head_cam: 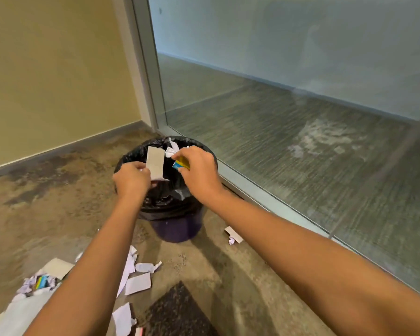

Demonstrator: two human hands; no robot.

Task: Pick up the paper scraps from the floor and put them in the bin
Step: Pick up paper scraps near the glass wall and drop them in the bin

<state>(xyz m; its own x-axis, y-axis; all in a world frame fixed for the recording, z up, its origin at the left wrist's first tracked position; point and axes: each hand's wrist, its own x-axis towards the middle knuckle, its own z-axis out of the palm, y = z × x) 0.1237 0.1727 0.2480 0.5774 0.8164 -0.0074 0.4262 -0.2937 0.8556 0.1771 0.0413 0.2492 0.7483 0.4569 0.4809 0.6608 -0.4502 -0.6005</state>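
Observation:
A purple bin (177,229) lined with a black bag (131,155) stands in the corner of the floor. Both my hands are over its mouth. My left hand (131,179) pinches a grey-white card strip (155,162) that stands upright above the opening. My right hand (199,173) grips a crumpled white scrap (171,151) and a yellow and blue paper piece (181,164). More white paper (180,192) lies inside the bag. Several paper scraps (138,283) are scattered on the floor near me, at the lower left.
A glass partition (289,105) with a metal frame runs along the right, a beige wall (58,69) on the left. A card piece with a crumpled scrap (233,235) lies right of the bin. A dark mat (177,311) lies at the bottom centre.

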